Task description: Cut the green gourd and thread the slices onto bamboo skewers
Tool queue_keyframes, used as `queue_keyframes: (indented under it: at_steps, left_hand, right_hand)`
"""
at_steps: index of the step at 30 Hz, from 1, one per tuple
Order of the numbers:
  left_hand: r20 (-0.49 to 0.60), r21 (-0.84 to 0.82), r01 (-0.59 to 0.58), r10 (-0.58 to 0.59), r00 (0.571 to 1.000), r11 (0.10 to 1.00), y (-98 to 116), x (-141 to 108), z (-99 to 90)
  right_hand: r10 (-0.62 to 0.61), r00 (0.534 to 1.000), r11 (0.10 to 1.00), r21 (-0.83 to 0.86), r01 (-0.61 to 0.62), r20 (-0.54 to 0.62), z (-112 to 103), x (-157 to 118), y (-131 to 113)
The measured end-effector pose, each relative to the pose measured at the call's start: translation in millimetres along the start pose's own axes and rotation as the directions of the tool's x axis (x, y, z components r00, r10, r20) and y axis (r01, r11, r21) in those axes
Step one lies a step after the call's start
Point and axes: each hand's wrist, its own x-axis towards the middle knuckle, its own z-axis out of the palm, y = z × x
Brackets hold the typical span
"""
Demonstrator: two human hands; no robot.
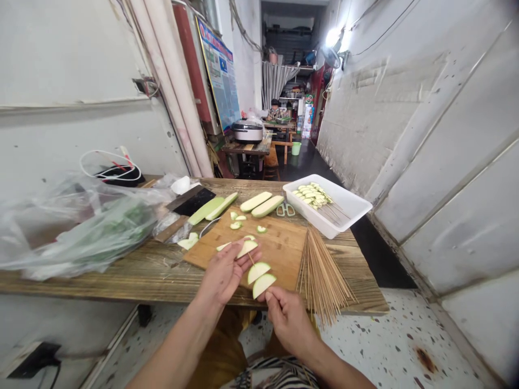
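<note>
Hands low over the near edge of the bench (121,278), and the right hand (288,319) is the one closest to the body, thumb and fingers pinched on the lower end of a thin bamboo skewer (250,258). The left hand (224,273) sits farther out, fingers extended and slightly apart, its fingertips right beside the top slice; whether it grips the skewer, I can't tell from here. Three half-moon zucchini slices (258,273) are lined up along that skewer, its long axis running from the right hand away and up to the left, toward the bench's far edge, just above the near edge of the wooden cutting board (279,254). Loose slices (235,225) lie farther up the board, with long zucchini pieces (255,201) beyond it near the far edge. Over to the right, a fan of bare skewers (322,275) hangs past the near edge, and scissors (285,210) lie just short of the white plastic tray (328,216) at the far right corner, where loaded skewers (314,195) are lying. Way off at the left end, a plastic bag of greens (89,227) spreads along the bench.
</note>
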Motion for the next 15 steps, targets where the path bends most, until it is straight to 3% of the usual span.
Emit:
queue_keyframes:
  at_steps: [15]
  left_hand:
    - [-0.018, -0.001, 0.018, -0.018, 1.000, 1.000, -5.8, -0.2, -0.2]
  right_hand:
    - [0.029, 1.000, 0.999, 0.013, -0.029, -0.006, 4.2, 1.0, 3.3]
